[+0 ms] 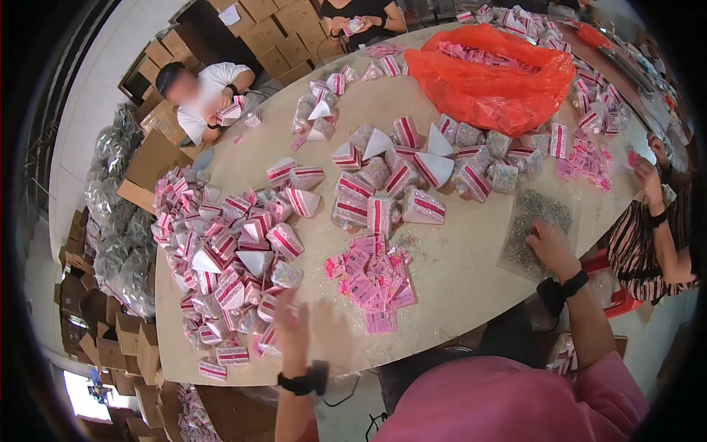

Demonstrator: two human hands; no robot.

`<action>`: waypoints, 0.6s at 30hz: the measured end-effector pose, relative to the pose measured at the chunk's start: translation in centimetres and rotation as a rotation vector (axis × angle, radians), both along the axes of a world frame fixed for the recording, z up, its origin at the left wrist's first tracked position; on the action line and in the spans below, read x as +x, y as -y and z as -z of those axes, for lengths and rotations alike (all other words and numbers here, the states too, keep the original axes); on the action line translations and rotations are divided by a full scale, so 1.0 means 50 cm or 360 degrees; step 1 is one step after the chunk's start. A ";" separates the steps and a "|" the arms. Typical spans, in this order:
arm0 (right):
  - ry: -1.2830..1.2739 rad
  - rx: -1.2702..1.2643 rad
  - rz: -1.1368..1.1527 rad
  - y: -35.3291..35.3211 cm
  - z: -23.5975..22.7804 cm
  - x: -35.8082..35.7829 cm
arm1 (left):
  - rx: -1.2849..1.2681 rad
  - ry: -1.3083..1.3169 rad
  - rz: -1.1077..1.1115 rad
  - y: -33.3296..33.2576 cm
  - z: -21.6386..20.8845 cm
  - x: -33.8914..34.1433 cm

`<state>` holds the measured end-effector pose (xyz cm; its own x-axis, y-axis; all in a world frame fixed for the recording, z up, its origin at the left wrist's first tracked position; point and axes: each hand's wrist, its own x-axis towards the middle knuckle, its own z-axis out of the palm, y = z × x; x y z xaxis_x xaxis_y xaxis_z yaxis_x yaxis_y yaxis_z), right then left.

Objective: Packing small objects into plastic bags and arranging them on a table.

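My left hand (292, 331) is raised over the table at the right edge of a big heap of cake-slice-shaped pieces (230, 287), pink and white with a dark pink stripe. Motion smears its fingers, and I see nothing held in it. My right hand (554, 249) reaches down into a flat clear tray or bag of small metal pieces (541, 210), fingertips drawn together among them; what they pinch is hidden. Between my hands lies a loose pile of pink printed tags (374, 283). More cake-slice pieces (425, 206) stand just beyond it.
An open red plastic bag (490, 81) holding pink tags sits at the far right. Co-workers sit around the table: one in a white shirt (210, 96), one in black (361, 15), one in stripes (641, 243). Cardboard boxes (125, 339) and clear-bagged goods (118, 221) stand left.
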<state>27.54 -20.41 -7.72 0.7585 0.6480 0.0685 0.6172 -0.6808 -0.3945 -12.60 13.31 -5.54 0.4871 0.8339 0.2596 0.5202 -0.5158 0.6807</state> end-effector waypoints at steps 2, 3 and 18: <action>0.0069 0.0094 -0.0044 -0.012 -0.008 -0.011 | -0.0087 -0.0023 0.0201 0.084 0.009 0.043; 0.0133 0.0096 -0.0093 -0.010 0.005 -0.010 | -0.0225 -0.0010 0.0291 0.114 0.015 0.068; -0.0133 0.0453 0.0089 0.021 -0.057 0.029 | 0.0224 0.0022 0.0320 0.047 0.066 0.144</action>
